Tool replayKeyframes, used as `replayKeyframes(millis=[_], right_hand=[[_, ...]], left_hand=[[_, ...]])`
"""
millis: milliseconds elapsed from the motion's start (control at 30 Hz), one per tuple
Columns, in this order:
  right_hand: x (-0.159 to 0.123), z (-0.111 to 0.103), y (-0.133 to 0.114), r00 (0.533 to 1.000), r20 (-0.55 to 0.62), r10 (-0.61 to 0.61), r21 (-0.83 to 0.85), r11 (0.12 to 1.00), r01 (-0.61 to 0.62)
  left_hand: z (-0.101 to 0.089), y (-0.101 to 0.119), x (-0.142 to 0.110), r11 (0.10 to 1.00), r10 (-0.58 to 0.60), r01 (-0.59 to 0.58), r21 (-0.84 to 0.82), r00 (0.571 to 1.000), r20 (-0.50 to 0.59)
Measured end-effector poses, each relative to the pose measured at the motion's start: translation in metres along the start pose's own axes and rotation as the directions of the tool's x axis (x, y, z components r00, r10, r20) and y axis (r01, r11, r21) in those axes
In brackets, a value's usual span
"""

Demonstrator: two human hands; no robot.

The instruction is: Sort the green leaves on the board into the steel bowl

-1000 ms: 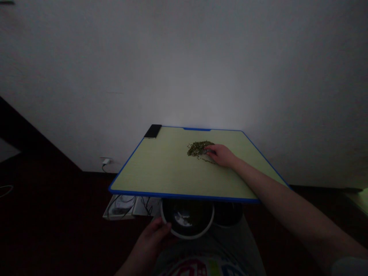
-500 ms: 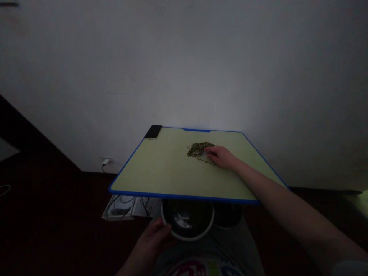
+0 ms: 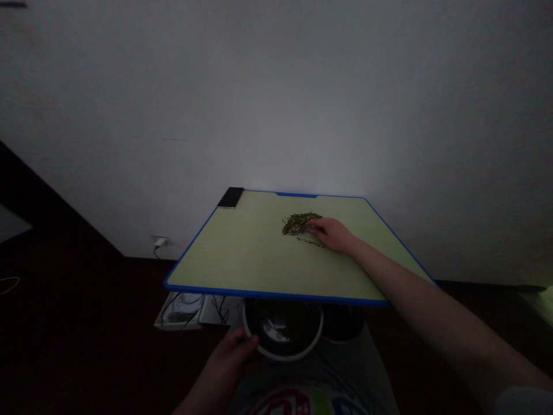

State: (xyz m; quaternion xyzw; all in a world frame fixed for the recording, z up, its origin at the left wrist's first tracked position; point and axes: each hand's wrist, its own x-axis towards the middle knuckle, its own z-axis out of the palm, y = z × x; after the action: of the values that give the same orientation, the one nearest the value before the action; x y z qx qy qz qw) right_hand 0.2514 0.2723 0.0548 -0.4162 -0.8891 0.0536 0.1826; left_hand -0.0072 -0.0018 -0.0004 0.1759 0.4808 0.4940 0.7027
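My left hand grips the pale rim of a dark bowl, thumb over the edge. The bowl sits on my lap below the table's front edge, which covers its far side; a few small grains show inside. Stretched over the yellow-topped table, my right hand is closed in a pinch at the right side of a loose heap of small greenish grains. Something small and greyish shows at its fingertips, too dim to name. A thin line of grains lies just in front of the heap.
A black phone lies at the table's far left corner. A second dark bowl rests to the right of the first. White trays with cables stand below on the left. The wall rises behind the table; a plug is in it.
My right hand has stayed at the heap, with only slight shifts of the fingers. My left hand and the bowl have hardly moved.
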Motion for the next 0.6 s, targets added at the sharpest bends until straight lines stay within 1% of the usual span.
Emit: replayKeyframes(millis=[167,367,500,600], right_hand=[[-0.002,0.000,0.003,0.999,0.006,-0.042,0.025,0.999,0.042],[-0.005,-0.001,0.003,0.998,0.026,-0.048,0.054,0.997,0.047],[-0.007,-0.002,0.001,0.999,0.036,-0.038,0.061,0.997,0.035],[-0.008,-0.004,0.000,0.999,0.037,-0.030,0.053,0.998,0.028]], left_hand=[[-0.004,-0.005,0.004,0.999,-0.010,0.010,-0.035,1.000,0.002],[-0.012,-0.010,0.010,1.000,0.015,-0.014,0.015,1.000,-0.028],[-0.008,-0.008,0.008,1.000,0.007,-0.007,-0.003,1.000,0.000],[-0.004,-0.004,0.006,1.000,-0.006,0.006,-0.022,1.000,-0.004]])
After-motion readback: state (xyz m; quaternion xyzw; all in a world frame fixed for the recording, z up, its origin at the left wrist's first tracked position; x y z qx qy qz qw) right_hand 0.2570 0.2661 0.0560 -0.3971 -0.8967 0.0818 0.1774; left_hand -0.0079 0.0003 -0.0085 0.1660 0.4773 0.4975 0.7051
